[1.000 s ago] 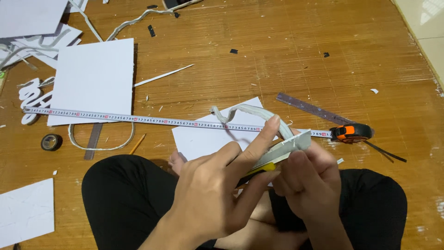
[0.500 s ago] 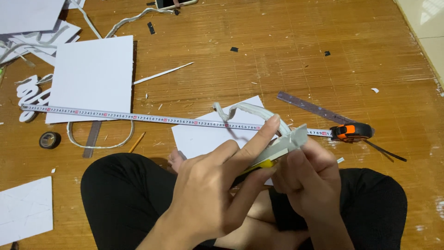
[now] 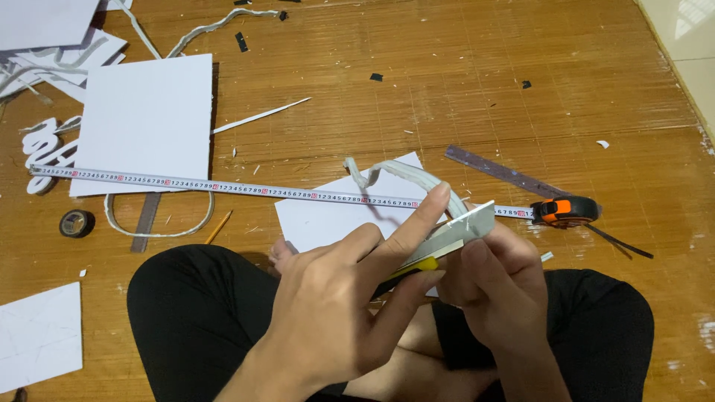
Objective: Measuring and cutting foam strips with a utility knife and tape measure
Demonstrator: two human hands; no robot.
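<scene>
- Left hand (image 3: pixel 335 313) gripping yellow cutter (image 3: pixel 417 266), forefinger pressed along the blade.
- Right hand (image 3: pixel 495 286) pinching white strip (image 3: pixel 469 223), held above lap, over tape measure (image 3: pixel 223 186).
- Best cut slowly, shallow, away from fingers.

**Whites and greys on a brown floor**

The wooden floor (image 3: pixel 462 89) is warm brown with fine grain lines. The foam sheet (image 3: pixel 145 123) near its left edge is plain white. The tape measure (image 3: pixel 223 186) is white with dark marks, its case (image 3: pixel 564 211) orange and black. The curled strip (image 3: pixel 395 173) is grey-white; the knife handle (image 3: pixel 417 266) shows yellow. The trousers (image 3: pixel 201 313) are black.
</scene>
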